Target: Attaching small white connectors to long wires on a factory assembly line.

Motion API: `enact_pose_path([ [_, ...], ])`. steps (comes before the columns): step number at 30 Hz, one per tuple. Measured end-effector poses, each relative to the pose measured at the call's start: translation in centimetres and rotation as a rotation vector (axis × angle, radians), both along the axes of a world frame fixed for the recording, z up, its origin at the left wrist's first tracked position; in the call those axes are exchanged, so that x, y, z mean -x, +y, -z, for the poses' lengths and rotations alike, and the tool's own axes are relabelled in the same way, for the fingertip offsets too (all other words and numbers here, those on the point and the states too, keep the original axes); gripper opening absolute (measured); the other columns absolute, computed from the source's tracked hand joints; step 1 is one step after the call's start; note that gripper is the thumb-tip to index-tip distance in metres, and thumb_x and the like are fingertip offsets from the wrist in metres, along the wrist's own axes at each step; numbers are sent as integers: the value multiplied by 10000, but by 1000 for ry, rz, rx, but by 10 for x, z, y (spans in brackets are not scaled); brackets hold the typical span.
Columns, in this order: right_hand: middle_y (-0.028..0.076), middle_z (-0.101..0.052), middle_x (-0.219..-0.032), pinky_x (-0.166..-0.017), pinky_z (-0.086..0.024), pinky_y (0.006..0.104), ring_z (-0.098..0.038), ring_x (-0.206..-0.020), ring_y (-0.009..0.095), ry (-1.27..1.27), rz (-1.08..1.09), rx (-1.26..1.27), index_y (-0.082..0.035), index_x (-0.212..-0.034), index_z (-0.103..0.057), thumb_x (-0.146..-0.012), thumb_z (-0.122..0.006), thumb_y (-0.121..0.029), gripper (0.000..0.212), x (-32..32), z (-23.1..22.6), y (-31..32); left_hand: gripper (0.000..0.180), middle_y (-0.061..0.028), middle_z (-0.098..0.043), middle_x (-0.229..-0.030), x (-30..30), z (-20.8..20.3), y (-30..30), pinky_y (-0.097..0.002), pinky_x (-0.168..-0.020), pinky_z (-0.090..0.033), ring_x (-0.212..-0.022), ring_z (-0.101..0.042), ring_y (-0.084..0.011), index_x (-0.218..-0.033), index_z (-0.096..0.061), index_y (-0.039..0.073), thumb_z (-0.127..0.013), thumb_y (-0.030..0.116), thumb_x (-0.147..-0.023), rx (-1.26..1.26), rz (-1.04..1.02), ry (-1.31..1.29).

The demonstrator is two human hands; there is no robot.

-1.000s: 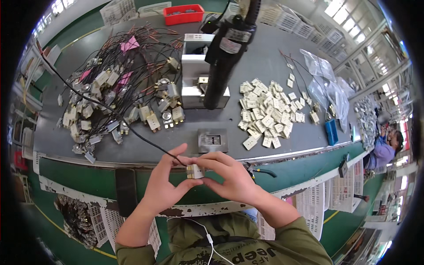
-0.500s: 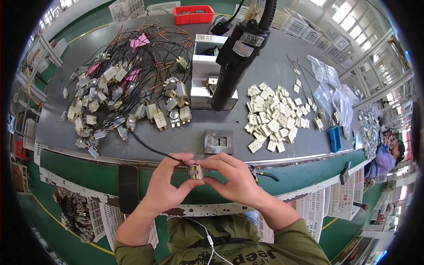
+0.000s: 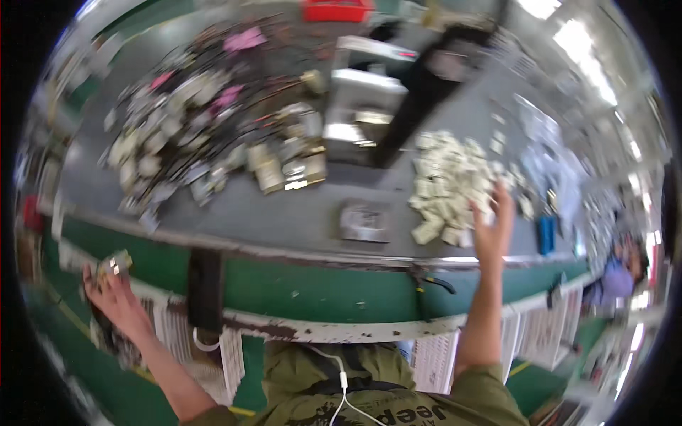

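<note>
My left hand is out at the far left, past the bench's front edge. At its fingertips is a small cream-and-metal connector block, blurred by motion, with the fingers closed on it. My right hand reaches over the right part of the bench with its fingers apart, holding nothing I can see. It is at the right edge of a heap of small cream plastic pieces; whether the fingertips touch any is too blurred to tell. A small metal fixture block lies left of that heap.
Cabled connector blocks are piled on the left. A white-and-metal machine with a thick black cylinder stands at the middle back. Pliers, a blue bin and clear plastic bags are to the right. A red bin stands behind.
My hands have parted from the middle. The left carried the connector block to the far left; the right let go and moved to the cream heap. The view has shifted slightly and blurred.
</note>
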State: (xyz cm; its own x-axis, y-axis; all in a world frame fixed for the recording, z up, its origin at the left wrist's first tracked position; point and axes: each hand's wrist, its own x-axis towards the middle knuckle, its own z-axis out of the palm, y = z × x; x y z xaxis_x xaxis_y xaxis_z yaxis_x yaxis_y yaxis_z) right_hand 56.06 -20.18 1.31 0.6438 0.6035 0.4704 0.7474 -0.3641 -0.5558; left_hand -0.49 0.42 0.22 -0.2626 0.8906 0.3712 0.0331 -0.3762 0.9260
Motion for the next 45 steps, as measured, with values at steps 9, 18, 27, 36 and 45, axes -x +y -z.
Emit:
enact_pose_path([
  [9,145,-504,-1344,-925,-458,280,-568,-1067,158,373,-216,-283,-40,-1439,-383,-963,-526,-1,499,57,33,-11,537,-146,-557,-1269,255,271,-108,-371,-997,-446,-1179,-529,-255,-1304,-472,-31,-614,342,-945,595,-508,-558],
  [18,119,-579,-1222,-882,-483,288,-587,-982,146,411,-260,-282,1,-1346,-470,-967,-511,2,381,64,36,-11,569,-171,-532,-1263,222,346,-138,-413,-1015,-434,-1168,-548,-304,-1265,-515,29,-532,500,-947,1107,-213,-315],
  [27,46,-605,-700,-592,-451,240,-549,-631,102,476,-456,-94,7,-790,-619,-958,-533,-84,210,114,34,-18,331,-82,-551,-1206,-6,19,13,-302,-928,-432,-1063,-546,-188,-1273,-453,27,-549,160,-985,-134,-167,142],
  [36,73,-544,-506,-436,-364,270,-470,-430,110,520,-472,34,-37,-717,-707,-908,-644,-164,238,136,15,1,470,-131,-563,-1254,-283,-27,59,-416,-1003,-396,-1193,-495,-325,-1228,-548,66,-711,210,-812,-353,573,956],
  [45,70,-663,-941,-704,-514,249,-643,-794,118,601,-681,42,-8,-1202,-604,-944,-579,-61,265,138,-7,11,542,-132,-585,-1144,-263,-57,26,-436,-918,-443,-1075,-561,-322,-1236,-544,85,-763,235,-764,-313,804,850],
])
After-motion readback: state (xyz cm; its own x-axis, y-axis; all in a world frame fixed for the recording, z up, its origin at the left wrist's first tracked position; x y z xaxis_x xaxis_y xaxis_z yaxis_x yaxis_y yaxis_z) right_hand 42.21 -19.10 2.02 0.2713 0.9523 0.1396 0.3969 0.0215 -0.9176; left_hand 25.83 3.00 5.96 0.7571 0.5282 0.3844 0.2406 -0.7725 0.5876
